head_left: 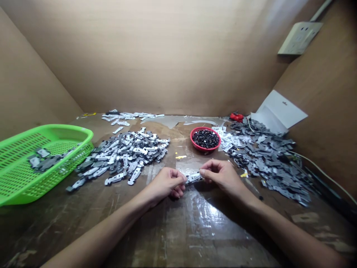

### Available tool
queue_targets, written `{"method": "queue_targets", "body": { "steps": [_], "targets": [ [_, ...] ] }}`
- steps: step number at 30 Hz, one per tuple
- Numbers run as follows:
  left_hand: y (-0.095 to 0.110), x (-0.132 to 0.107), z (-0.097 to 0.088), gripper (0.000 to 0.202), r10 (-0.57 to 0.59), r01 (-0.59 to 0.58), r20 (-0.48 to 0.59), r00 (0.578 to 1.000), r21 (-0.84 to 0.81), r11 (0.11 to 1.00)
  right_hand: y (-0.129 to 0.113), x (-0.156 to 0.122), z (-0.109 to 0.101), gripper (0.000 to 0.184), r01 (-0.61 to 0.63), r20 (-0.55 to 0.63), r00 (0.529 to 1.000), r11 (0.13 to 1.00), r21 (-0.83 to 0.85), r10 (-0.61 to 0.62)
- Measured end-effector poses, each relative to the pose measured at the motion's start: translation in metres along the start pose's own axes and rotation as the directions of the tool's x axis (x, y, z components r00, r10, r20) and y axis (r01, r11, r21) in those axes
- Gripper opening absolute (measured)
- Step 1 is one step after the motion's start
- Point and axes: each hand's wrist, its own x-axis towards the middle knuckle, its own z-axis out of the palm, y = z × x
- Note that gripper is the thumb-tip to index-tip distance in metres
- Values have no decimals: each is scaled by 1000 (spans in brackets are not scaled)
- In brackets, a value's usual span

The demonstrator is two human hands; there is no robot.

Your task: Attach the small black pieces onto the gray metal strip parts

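The left hand (169, 182) and right hand (220, 174) are pinching a small, seemingly car-shaped piece (193, 178), a scuffed table (156, 238) lying beneath and a wall (178, 56) standing beyond.

One small, slim car-shaped piece (194, 178) spans the gap between the two hands, gripped at both ends. Its left end sits between thumb and fingers of the left hand (170, 182); its right end is pinched by the right hand (218, 174). The face that shows is white to pale grey, with darker spots along its length and dark bits along its edges. It lies lengthwise from hand to hand, slightly aslant, the right-hand end farther forward. Fingertips cover both tips.
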Motion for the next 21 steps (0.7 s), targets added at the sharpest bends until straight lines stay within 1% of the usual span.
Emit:
{"method": "queue_targets", "body": {
  "steps": [6, 10, 13, 15, 17, 19, 21],
  "targets": [
    [-3, 0, -1, 26, 16, -16, 0, 1000, -3, 1000, 1, 1, 3, 22, -3, 10, 1000, 1000, 5, 3],
    [-4, 0, -2, 26, 2, -2, 5, 1000, -19, 1000, 3, 0, 5, 26, -29, 0, 1000, 999, 31, 29],
    [-3, 0, -3, 26, 1, -1, -2, 1000, -49, 999, 4, -2, 5, 26, -8, -49, 999, 1000, -22, 7],
    [-2, -1, -3, 26, 6, -6, -11, 1000, -65, 998, 4, -3, 4, 26, 15, -66, 998, 997, -74, -20],
    [-2, -1, -3, 27, 14, -16, -19, 1000, -72, 997, 5, -3, 3, 28, 23, -73, 997, 996, -87, -29],
    [-1, -1, -2, 27, 38, -40, -26, 999, -67, 997, 7, -2, 2, 29, -7, -69, 998, 999, -51, 3],
    [1, -2, -1, 27, 74, -75, -27, 997, -53, 996, 8, -1, 1, 33, -68, -47, 996, 997, 32, 69]
  ]
}}
